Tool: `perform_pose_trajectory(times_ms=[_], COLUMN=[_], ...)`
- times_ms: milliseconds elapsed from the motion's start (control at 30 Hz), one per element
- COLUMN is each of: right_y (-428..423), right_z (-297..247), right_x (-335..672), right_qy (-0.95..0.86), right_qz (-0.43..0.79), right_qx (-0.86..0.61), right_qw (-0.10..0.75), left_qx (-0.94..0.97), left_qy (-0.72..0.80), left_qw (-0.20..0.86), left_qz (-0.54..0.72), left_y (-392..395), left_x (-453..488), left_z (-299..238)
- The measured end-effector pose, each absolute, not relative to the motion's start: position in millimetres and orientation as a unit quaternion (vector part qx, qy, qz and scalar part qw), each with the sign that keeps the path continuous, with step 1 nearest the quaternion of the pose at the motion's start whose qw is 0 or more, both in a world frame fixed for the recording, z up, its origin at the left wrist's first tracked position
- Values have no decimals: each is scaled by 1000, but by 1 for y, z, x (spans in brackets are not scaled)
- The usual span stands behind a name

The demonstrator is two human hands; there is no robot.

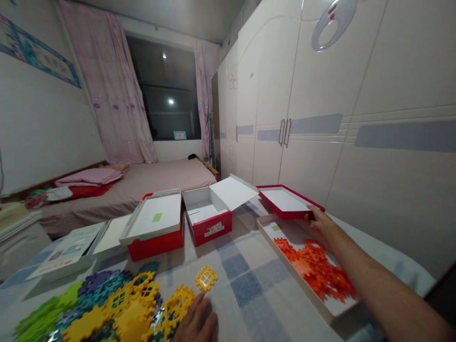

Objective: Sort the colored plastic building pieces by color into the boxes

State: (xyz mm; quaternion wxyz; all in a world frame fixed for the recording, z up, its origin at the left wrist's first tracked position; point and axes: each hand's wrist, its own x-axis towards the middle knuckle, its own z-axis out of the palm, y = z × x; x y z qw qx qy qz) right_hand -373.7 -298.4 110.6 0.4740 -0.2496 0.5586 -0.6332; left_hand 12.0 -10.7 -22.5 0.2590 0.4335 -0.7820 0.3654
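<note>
My right hand (319,223) grips the near right corner of a shallow red box lid (281,212) with a white inside, its fingers closed on the rim. Below that arm lies a shallow white tray-like box (285,262) holding a heap of orange interlocking plastic pieces (313,266). My left hand (199,320) rests on the tablecloth with fingers partly stretched out. Its index fingertip is close to a yellow square window piece (205,279); whether they touch I cannot tell. Beside that hand lie more yellow pieces (133,316), part of a pile with green pieces (46,313), blue and purple ones.
An open red box (213,230) with its white flap raised stands mid-table. Left of it, a red box (156,244) bears a white lid (160,209). A white box (67,249) lies farther left on the checked tablecloth (245,289). A bed (160,178) and a wardrobe (313,161) stand beyond.
</note>
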Motion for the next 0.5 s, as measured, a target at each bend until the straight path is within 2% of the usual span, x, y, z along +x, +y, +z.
perform_pose_trajectory(times_ms=[233, 433, 500], right_y=[-288, -253, -236], right_z=[106, 110, 114], right_x=[-321, -287, -291], right_qy=[565, 541, 552], right_qz=[-583, -506, -469], right_qx=[-247, -365, -413], right_qw=[529, 564, 552], left_qx=[438, 447, 453], left_qy=[-784, -792, -790], left_qw=[257, 273, 278], left_qz=[358, 315, 304], left_y=[-12, -8, -6], left_x=[13, 10, 10], left_z=[-30, -23, -23])
